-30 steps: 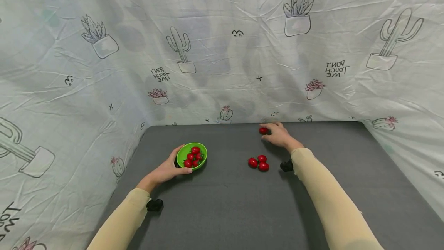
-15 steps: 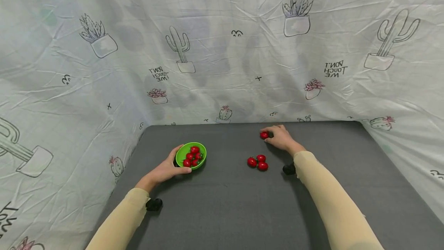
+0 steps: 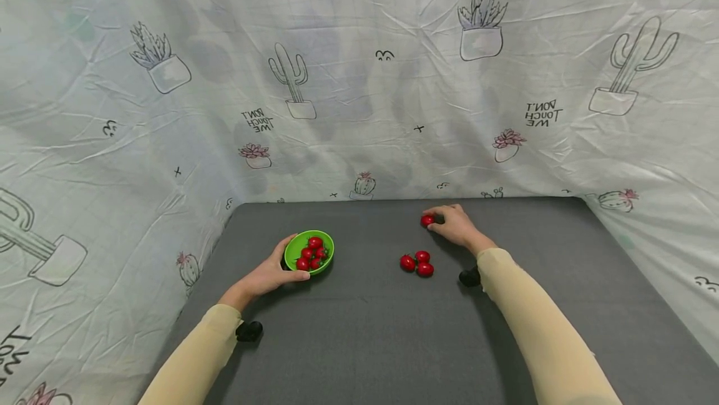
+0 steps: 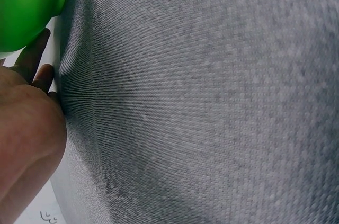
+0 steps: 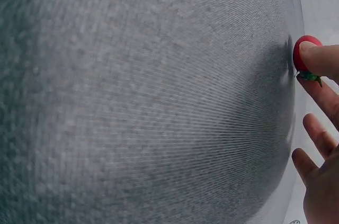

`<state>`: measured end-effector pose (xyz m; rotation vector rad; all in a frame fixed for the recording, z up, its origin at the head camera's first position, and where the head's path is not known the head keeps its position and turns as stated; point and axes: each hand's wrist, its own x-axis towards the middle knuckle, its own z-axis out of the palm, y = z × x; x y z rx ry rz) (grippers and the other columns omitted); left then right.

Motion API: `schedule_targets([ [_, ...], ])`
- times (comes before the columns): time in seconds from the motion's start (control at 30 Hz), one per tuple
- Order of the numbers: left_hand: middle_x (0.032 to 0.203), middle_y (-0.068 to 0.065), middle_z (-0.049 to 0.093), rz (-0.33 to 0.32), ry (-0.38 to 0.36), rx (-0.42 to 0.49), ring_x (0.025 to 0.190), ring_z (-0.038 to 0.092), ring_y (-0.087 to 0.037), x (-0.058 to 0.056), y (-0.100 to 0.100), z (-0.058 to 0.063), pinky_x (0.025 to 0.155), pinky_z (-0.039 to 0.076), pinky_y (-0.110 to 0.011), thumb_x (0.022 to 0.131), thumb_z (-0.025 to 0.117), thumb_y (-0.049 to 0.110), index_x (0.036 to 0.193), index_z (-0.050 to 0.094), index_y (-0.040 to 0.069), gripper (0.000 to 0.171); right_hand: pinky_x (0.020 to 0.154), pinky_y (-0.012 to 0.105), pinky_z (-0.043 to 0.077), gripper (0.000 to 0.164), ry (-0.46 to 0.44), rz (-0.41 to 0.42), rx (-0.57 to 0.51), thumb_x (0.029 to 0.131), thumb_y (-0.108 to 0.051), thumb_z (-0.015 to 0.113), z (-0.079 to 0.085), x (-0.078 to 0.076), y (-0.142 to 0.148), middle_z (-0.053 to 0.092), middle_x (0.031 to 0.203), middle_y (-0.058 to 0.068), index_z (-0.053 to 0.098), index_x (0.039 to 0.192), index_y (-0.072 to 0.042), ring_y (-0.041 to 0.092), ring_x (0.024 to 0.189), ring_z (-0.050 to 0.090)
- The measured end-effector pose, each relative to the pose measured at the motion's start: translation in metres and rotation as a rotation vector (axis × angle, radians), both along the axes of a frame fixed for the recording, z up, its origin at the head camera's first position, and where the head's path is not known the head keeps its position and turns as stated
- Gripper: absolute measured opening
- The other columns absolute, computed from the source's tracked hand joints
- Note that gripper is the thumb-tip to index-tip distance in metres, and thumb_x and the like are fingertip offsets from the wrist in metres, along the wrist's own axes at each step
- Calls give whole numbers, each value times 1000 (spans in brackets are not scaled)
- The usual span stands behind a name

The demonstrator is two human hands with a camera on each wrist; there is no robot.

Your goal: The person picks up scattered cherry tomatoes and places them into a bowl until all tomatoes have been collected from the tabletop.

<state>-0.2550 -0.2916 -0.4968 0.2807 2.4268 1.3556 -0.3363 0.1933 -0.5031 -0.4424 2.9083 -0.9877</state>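
Observation:
On the left of the head view, my left hand (image 3: 269, 275) grips a green bowl (image 3: 292, 255), thumb at the near rim and fingers round the far side. Several small red tomatoes (image 3: 316, 243) lie inside it. Toward the back right, my right hand (image 3: 457, 227) pinches a single tomato (image 3: 427, 220) between thumb and fingers. The right wrist view shows this tomato (image 5: 299, 61) with a green stem end, close over the table, while the other fingers are spread. Part of the bowl (image 4: 32, 7) and the left hand's fingers appear at the edge of the left wrist view.
Three more tomatoes (image 3: 407, 262) sit close together on the dark grey table (image 3: 359, 336), between the bowl and my right forearm. A pale cloth (image 3: 337, 143) with cactus drawings hangs behind the table and along both sides.
My right hand has taken the far tomato between thumb and fingers and drawn it slightly toward me. The left hand and the bowl have stayed in place.

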Motion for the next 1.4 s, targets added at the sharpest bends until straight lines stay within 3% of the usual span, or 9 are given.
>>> schedule_targets([
  [0.37, 162, -16, 21, -7, -3, 23, 146, 25, -36, -1, 0, -2, 113, 25, -57, 88, 83, 34, 164, 7, 20, 109, 112, 60, 27, 40, 6, 55, -104, 103, -22, 66, 14, -1, -7, 61, 138, 13, 64, 140, -11, 38, 139, 35],
  [0.63, 162, -17, 21, -8, -4, 31, 146, 25, -36, -1, 0, -3, 114, 24, -58, 88, 83, 33, 164, 7, 20, 108, 109, 59, 36, 39, 24, 178, -197, 103, -20, 65, 32, 2, -26, 60, 141, 11, 63, 142, -14, 32, 134, 49],
  [0.87, 165, -16, 16, -13, -5, 40, 149, 20, -36, 0, 0, 0, 115, 20, -60, 87, 84, 33, 164, 7, 21, 109, 109, 60, 36, 40, -11, 231, -258, 102, -17, 65, 49, 7, -50, 59, 142, 11, 62, 142, -11, 32, 137, 47],
  [1.1, 166, -16, 15, -7, -16, 25, 150, 18, -37, 1, -1, 1, 115, 20, -63, 87, 83, 35, 165, 7, 23, 110, 112, 58, 30, 40, -27, 231, -237, 101, -24, 67, 62, 13, -75, 59, 141, 4, 65, 140, -17, 29, 140, 37],
  [1.4, 165, -17, 16, -14, -21, 42, 149, 19, -36, 1, 0, 1, 115, 20, -62, 88, 83, 33, 164, 7, 22, 108, 109, 55, 34, 40, -17, 303, -239, 101, -27, 68, 70, 14, -105, 61, 138, -1, 65, 140, -17, 26, 135, 40],
])
